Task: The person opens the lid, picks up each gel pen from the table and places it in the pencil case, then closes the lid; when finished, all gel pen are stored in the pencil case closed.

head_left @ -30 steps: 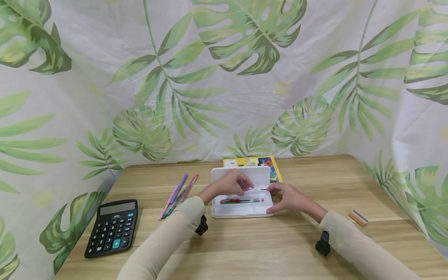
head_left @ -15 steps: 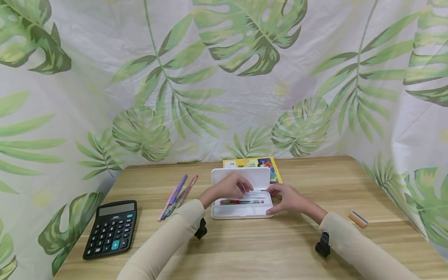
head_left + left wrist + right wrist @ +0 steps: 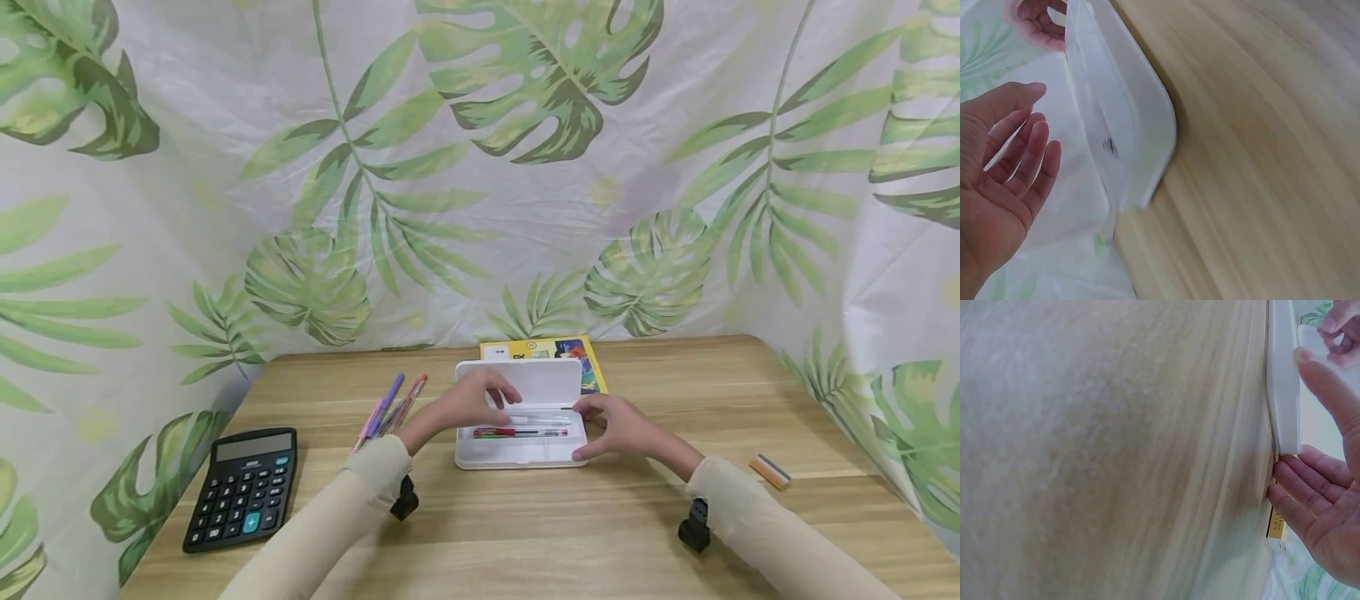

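A white pencil case (image 3: 500,454) stands with its lid (image 3: 540,382) raised at the back of the table. Inside lie a red-capped gel pen (image 3: 521,432) and a clear, whitish pen-like item (image 3: 536,420), partly covered by a hand. My left hand (image 3: 474,401) hovers over the case's left half, its fingers loosely bent; the left wrist view shows nothing between thumb and fingers. At the case's right end, my right hand (image 3: 617,425) holds it, thumb at the front corner and fingers at the back. The right wrist view shows that thumb on the case's wall (image 3: 1284,375).
Several pens (image 3: 388,408) lie left of the case, partly behind the left sleeve. A black calculator (image 3: 242,490) sits at the table's left. Behind the case is a yellow book (image 3: 596,367). A small striped eraser-like block (image 3: 770,472) lies at the right.
My left hand has drawn back to the left over the case, and its forearm now covers more of the loose pens. The right hand has kept its place at the case's end.
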### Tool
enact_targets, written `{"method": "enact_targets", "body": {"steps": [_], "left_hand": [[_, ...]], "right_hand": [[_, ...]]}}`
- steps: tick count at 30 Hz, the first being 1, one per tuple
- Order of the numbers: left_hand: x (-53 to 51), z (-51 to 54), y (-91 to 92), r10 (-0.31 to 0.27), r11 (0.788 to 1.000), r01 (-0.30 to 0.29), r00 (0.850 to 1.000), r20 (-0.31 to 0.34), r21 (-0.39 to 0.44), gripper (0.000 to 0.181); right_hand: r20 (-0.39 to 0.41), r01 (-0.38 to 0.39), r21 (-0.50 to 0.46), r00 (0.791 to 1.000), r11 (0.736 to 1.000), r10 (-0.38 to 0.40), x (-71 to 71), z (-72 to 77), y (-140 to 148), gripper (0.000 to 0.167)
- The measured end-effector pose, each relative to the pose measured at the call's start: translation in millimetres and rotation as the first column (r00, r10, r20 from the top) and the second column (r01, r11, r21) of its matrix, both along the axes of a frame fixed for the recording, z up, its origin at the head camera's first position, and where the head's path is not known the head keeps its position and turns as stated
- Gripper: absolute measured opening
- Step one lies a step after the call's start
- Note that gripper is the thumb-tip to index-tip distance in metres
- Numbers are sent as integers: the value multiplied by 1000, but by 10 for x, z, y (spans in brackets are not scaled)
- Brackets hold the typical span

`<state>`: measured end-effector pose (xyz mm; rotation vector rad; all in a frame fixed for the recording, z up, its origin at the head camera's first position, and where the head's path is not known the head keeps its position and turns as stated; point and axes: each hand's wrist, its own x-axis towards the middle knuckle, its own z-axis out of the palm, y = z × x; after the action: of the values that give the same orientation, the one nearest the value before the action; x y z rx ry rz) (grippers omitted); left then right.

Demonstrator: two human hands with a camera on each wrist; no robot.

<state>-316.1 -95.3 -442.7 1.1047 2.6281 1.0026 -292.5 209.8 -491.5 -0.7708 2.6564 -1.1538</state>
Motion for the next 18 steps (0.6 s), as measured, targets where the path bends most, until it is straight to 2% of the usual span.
{"method": "enact_targets", "body": {"steps": [3, 6, 10, 13, 18], "left_hand": [[55, 57, -176, 17, 1000, -17, 1000, 3, 11, 30], [88, 105, -369, 62, 998, -62, 998, -6, 5, 29], [85, 120, -636, 101, 995, -101, 995, -19, 19, 29], [81, 130, -832, 110, 993, -110, 994, 7, 45, 32], [101, 184, -1114, 163, 986, -164, 986, 31, 21, 35]], "right_hand": [[4, -3, -12, 1000, 1000, 4, 9, 5, 4, 64], [-1, -7, -17, 1000, 1000, 7, 15, 5, 9, 63], [2, -2, -17, 1000, 1000, 2, 18, 9, 10, 63], [3, -4, -16, 1000, 1000, 4, 21, 19, 5, 63], [1, -13, -20, 1000, 1000, 13, 24, 29, -10, 61]]}}
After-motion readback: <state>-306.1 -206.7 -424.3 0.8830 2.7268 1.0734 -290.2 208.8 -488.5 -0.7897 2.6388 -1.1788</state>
